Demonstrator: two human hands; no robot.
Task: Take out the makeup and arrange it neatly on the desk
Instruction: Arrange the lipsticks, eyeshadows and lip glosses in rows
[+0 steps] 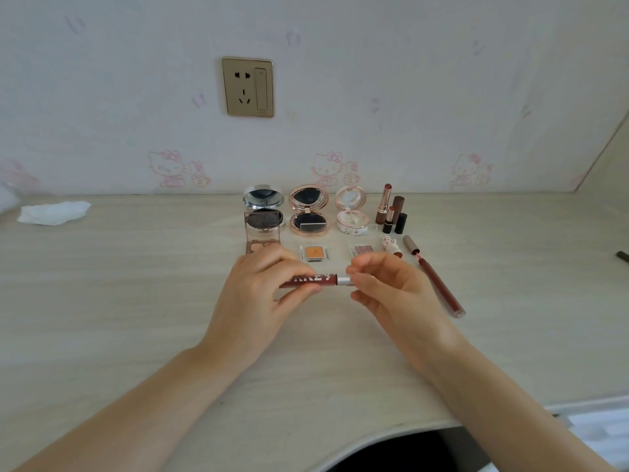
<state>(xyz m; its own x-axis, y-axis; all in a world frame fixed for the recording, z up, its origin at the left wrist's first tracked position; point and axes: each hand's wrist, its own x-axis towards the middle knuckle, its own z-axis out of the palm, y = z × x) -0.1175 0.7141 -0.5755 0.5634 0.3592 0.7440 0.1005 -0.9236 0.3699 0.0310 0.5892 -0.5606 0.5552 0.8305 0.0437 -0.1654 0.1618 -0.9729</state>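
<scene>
A: Head view, lower half first: two bare forearms rising from the bottom corners over the pale wood desk (102,301).

B: At frame centre?

A: Left hand (258,287) curled round a dark red lip gloss tube (308,280), thumb under, fingertips over the white lettering. Right hand (391,291) pinching the tube's silver cap end (344,281) between thumb and forefinger, other fingers loosely bent. Tube level, lifted just off the desk.

B: Right of that?

A: An uncapped lip gloss (440,287) lying slantwise, its wand cap (411,245) beyond it, tip nearly touching the neck.

B: Just above the hands?

A: An orange single eyeshadow (313,252), a pinkish one (363,249) partly behind the right fingertips, a small white figurine-shaped item (390,243). Left of these, a brown palette (262,245), half hidden.

B: Further up?

A: Three open round compacts in a row: silver (263,206), rose-gold (309,212), white floral (352,209). Beside them, upper right of centre, a cluster of standing lipsticks (391,211).

B: Edges?

A: Crumpled white tissue (54,212) at left. Gold wall socket (247,86) on cartoon-cat wallpaper, upper centre.
</scene>
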